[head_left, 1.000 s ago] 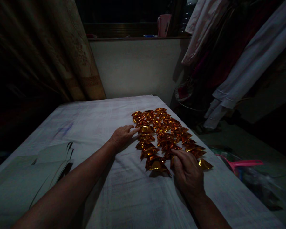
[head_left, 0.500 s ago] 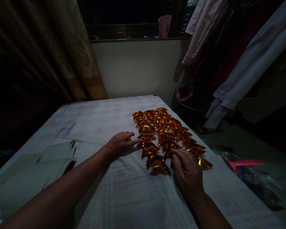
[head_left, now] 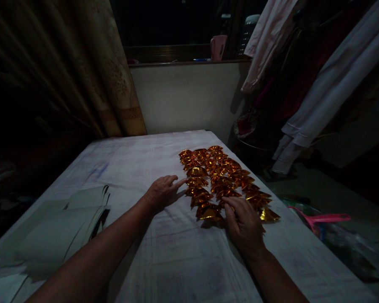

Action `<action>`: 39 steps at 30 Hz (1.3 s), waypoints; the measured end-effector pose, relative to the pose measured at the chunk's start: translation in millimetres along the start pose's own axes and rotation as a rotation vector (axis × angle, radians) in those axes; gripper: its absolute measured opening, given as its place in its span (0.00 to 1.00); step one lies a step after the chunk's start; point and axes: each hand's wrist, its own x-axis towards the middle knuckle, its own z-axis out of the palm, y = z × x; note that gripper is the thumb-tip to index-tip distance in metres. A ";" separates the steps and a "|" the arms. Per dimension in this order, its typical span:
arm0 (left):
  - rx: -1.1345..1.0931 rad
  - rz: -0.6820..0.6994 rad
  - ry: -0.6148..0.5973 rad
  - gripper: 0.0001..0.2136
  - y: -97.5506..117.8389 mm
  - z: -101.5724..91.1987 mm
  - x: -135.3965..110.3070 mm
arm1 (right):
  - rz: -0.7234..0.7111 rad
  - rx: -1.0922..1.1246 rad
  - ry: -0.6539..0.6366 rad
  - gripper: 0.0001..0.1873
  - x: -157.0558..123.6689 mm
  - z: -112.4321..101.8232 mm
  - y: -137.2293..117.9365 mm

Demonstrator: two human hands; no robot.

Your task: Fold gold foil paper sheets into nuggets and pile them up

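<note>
Left hand [head_left: 162,192] lies flat, outstretched; right hand [head_left: 244,223] curled, palm down.

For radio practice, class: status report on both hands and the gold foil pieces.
Left hand open, fingertips at gold foil pieces. Right hand on nearest ones. Paper stack aside.

Dim room: patterned curtain [head_left: 113,84], pale wall [head_left: 189,97], hanging clothes [head_left: 318,84].
</note>
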 end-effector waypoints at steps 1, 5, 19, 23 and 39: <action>0.011 -0.020 0.005 0.18 2.3 -3.0 -3.3 | -0.017 0.004 0.001 0.09 0.3 0.3 -1.1; 0.049 -0.106 0.023 0.15 17.0 -21.0 -20.9 | -0.076 0.001 -0.009 0.09 -1.8 3.8 -5.6; 0.326 -0.723 -0.182 0.22 32.0 -175.7 -147.5 | -0.364 -0.036 -0.049 0.11 -10.9 10.4 -29.5; 0.392 -1.127 -0.427 0.34 18.8 -195.5 -181.7 | -0.396 -0.026 -0.064 0.11 -14.0 7.1 -39.4; 0.264 -1.097 -0.566 0.21 29.7 -228.9 -157.8 | -0.377 0.052 -0.079 0.12 -35.8 -11.8 -86.0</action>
